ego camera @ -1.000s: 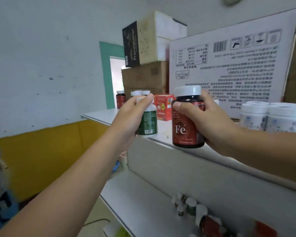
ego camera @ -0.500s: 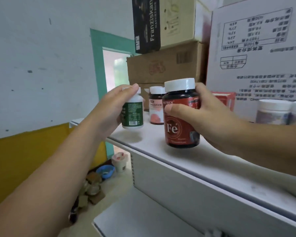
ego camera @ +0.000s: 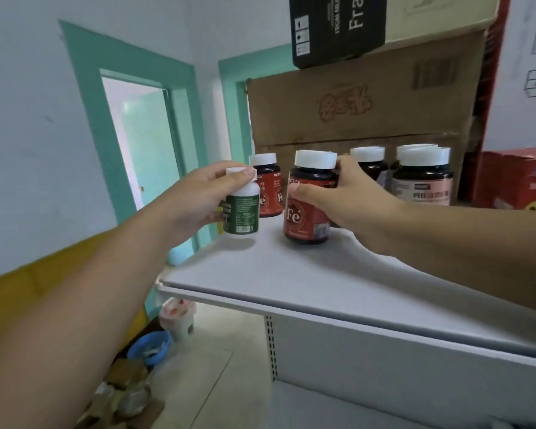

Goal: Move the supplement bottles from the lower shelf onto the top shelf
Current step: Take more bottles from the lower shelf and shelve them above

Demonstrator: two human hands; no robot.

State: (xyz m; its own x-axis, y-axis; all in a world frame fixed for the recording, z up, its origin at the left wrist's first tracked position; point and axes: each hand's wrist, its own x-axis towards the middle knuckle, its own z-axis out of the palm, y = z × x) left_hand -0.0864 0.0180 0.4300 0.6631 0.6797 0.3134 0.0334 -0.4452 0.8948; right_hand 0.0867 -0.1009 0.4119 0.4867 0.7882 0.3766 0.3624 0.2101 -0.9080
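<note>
The left hand (ego camera: 198,199) holds a small white bottle with a green label (ego camera: 242,209). The thumb lies on its cap and the fingers are curled around its body. The bottle is upright, its long axis vertical and the cap pointing up, with the barcode side toward the camera. It is over the left front corner of the top shelf (ego camera: 291,274); I cannot tell if its base touches the surface.

The right hand (ego camera: 353,202) grips a dark bottle with a red "Fe" label (ego camera: 307,209). The thumb is across the front below the white cap and the fingers wrap behind. This bottle also is upright, cap up, with its base at the shelf surface.

Just behind these 2 stands another red-labelled bottle (ego camera: 268,187). Further right are a dark bottle (ego camera: 370,164) and a bottle with a pink label (ego camera: 421,181), all upright with white caps.

The shelf is a flat pale grey board. At its back is a brown cardboard box (ego camera: 369,106) with a black box (ego camera: 338,26) on top, and a red carton (ego camera: 517,181) stands at the right.

The room has white walls, a yellow lower band (ego camera: 28,292) and teal door frames (ego camera: 87,97). On the floor are a blue bowl (ego camera: 150,343) and a white cup (ego camera: 178,317).
</note>
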